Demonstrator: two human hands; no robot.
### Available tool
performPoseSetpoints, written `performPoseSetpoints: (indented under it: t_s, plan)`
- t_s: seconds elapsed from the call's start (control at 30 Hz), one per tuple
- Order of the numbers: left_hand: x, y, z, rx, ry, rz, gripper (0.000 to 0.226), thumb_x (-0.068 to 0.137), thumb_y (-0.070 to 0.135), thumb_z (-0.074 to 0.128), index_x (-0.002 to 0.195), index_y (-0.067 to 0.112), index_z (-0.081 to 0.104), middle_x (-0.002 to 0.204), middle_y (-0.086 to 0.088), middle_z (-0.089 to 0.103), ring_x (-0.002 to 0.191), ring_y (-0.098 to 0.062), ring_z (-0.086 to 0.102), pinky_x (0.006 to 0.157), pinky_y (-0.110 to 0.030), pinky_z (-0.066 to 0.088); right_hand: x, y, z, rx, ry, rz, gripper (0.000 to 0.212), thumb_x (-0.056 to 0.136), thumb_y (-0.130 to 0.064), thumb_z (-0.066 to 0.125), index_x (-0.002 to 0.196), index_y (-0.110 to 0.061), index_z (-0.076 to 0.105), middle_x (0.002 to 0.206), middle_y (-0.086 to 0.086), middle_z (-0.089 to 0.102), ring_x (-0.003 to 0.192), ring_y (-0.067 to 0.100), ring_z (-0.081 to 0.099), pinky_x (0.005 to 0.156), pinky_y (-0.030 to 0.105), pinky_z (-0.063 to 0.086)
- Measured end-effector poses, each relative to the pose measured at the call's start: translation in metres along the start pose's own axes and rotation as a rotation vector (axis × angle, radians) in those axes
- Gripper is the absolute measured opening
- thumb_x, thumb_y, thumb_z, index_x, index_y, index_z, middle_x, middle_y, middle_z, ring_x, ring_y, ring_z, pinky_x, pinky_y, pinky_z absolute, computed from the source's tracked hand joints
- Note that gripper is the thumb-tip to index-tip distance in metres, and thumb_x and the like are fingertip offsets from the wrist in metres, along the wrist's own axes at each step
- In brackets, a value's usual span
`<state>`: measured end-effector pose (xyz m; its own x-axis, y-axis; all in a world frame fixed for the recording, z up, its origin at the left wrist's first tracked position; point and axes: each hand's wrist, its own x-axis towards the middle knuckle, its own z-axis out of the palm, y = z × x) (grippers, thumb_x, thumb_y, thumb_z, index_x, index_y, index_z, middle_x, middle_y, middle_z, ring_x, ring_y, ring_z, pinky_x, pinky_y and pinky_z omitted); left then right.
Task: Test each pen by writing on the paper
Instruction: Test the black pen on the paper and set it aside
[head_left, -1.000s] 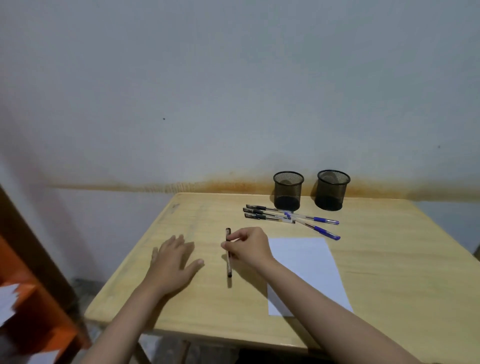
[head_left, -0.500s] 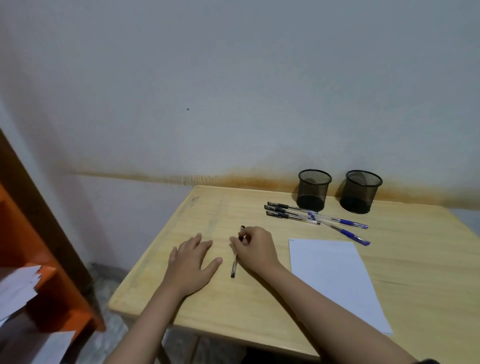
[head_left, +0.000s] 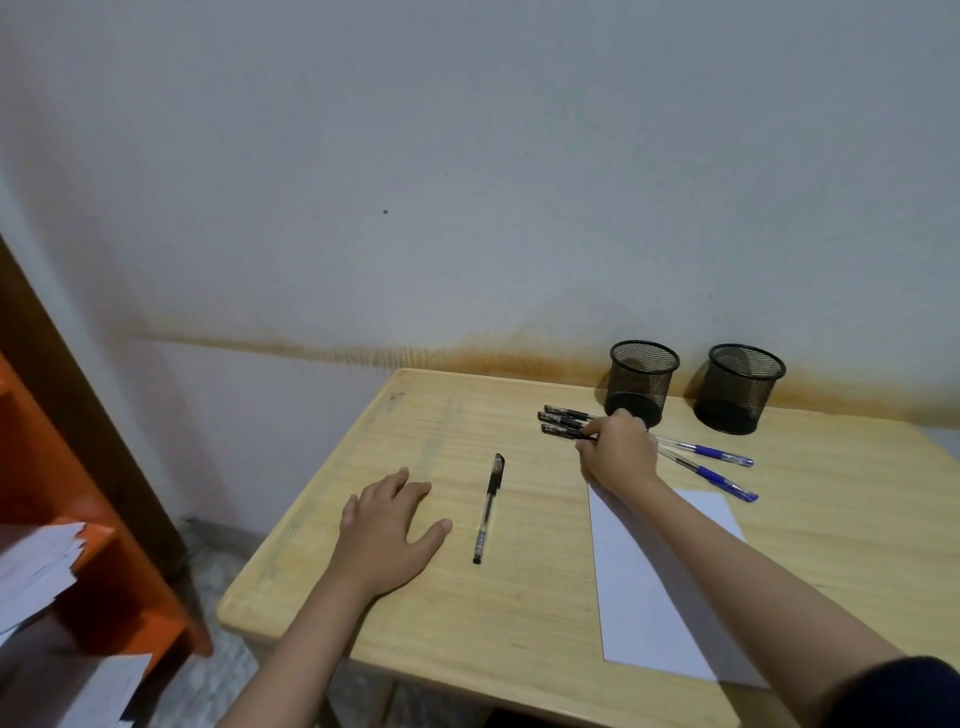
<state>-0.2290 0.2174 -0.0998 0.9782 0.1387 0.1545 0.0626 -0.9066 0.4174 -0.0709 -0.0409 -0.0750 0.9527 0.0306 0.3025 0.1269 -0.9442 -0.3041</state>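
Two mesh cups (head_left: 643, 382) stand at the upper right of the table (head_left: 519, 613). The right hand (head_left: 618, 452) pinches one of the clustered pens (head_left: 563, 422) above the paper (head_left: 649, 597). The left hand (head_left: 387, 530) lies spread flat, just left of a lone black pen (head_left: 488, 508).

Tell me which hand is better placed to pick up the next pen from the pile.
Right. The right hand is already at the pile of pens, fingertips pinching one. The left hand lies flat on the table, beyond the lone black pen.

Dim, even light; soft shadows, wide-angle edge distortion.
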Motion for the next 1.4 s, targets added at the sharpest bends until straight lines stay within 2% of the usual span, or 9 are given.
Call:
performPoseSetpoints:
  t_s: [0.17, 0.5, 0.63, 0.77, 0.9, 1.0, 1.1, 1.23, 1.4]
  plan:
    - [-0.001, 0.0, 0.0, -0.01, 0.008, 0.003, 0.061, 0.079, 0.066, 0.043, 0.132, 0.036, 0.042, 0.152, 0.007, 0.028, 0.139, -0.016, 0.022, 0.115, -0.049, 0.012, 0.006, -0.002, 0.001, 0.004, 0.002, -0.059, 0.015, 0.087, -0.026, 0.064, 0.096, -0.018, 0.072, 0.104, 0.008, 0.062, 0.1, 0.028, 0.054, 0.08, 0.038, 0.045]
    - [-0.002, 0.003, -0.004, -0.029, -0.011, 0.001, 0.075, 0.067, 0.076, 0.031, 0.13, 0.037, 0.044, 0.149, 0.008, 0.032, 0.137, -0.015, 0.026, 0.113, -0.049, 0.016, 0.001, 0.004, -0.015, 0.101, -0.025, -0.278, 0.015, 0.086, -0.022, 0.061, 0.097, -0.017, 0.071, 0.098, 0.003, 0.068, 0.097, 0.023, 0.053, 0.077, 0.036, 0.043]
    - [-0.007, 0.009, -0.012, -0.299, 0.068, -0.005, 0.058, 0.073, 0.058, 0.061, 0.124, 0.031, 0.051, 0.133, 0.011, 0.048, 0.128, -0.012, 0.041, 0.108, -0.04, 0.032, -0.024, 0.001, -0.046, 0.271, 0.001, -0.375, 0.011, 0.087, -0.02, 0.065, 0.095, -0.018, 0.071, 0.095, 0.0, 0.065, 0.093, 0.02, 0.052, 0.079, 0.035, 0.042]
    - [-0.014, 0.05, -0.023, -0.483, 0.251, 0.153, 0.045, 0.074, 0.034, 0.075, 0.115, 0.034, 0.057, 0.119, 0.019, 0.056, 0.117, -0.002, 0.048, 0.093, -0.018, 0.036, -0.062, 0.006, -0.079, 0.386, 0.034, -0.489, 0.008, 0.086, -0.017, 0.065, 0.093, -0.019, 0.07, 0.088, -0.005, 0.061, 0.086, 0.017, 0.051, 0.075, 0.032, 0.043]
    - [-0.017, 0.106, -0.024, -0.498, 0.315, 0.433, 0.043, 0.069, 0.033, 0.077, 0.109, 0.028, 0.066, 0.114, 0.013, 0.063, 0.109, -0.003, 0.056, 0.091, -0.017, 0.042, -0.09, 0.015, -0.098, 0.434, 0.027, -0.549, 0.009, 0.086, -0.019, 0.063, 0.09, -0.023, 0.07, 0.084, -0.011, 0.058, 0.083, 0.017, 0.05, 0.071, 0.033, 0.043]
    - [-0.019, 0.134, -0.02, -0.487, 0.344, 0.514, 0.029, 0.072, 0.02, 0.076, 0.1, 0.023, 0.071, 0.094, 0.009, 0.066, 0.088, -0.006, 0.061, 0.074, -0.016, 0.044, -0.102, 0.024, -0.108, 0.454, 0.036, -0.563, 0.012, 0.085, -0.025, 0.057, 0.088, -0.026, 0.069, 0.083, -0.011, 0.059, 0.083, 0.016, 0.05, 0.074, 0.036, 0.043]
    - [-0.021, 0.149, -0.015, -0.521, 0.346, 0.521, 0.021, 0.073, 0.008, 0.075, 0.093, 0.016, 0.074, 0.081, 0.003, 0.064, 0.074, -0.006, 0.061, 0.066, -0.019, 0.046, -0.11, 0.035, -0.115, 0.422, 0.123, -0.587, 0.012, 0.086, -0.027, 0.056, 0.087, -0.025, 0.068, 0.084, -0.007, 0.06, 0.083, 0.016, 0.05, 0.073, 0.039, 0.043]
    - [-0.022, 0.164, -0.014, -0.606, 0.381, 0.482, 0.017, 0.072, 0.004, 0.076, 0.087, 0.012, 0.075, 0.076, 0.002, 0.065, 0.072, -0.006, 0.061, 0.066, -0.013, 0.045, -0.125, 0.042, -0.123, 0.361, 0.442, -0.625, 0.012, 0.083, -0.025, 0.064, 0.08, -0.015, 0.067, 0.076, -0.002, 0.06, 0.074, 0.017, 0.049, 0.067, 0.03, 0.034]
    - [-0.027, 0.182, -0.013, -0.706, 0.358, 0.416, 0.016, 0.072, 0.003, 0.076, 0.083, 0.015, 0.076, 0.075, 0.0, 0.068, 0.072, -0.01, 0.064, 0.068, -0.023, 0.051, -0.153, 0.049, -0.116, 0.57, 0.442, -0.597, 0.016, 0.084, -0.021, 0.066, 0.072, -0.01, 0.064, 0.064, -0.002, 0.059, 0.064, 0.005, 0.047, 0.066, 0.015, 0.035]
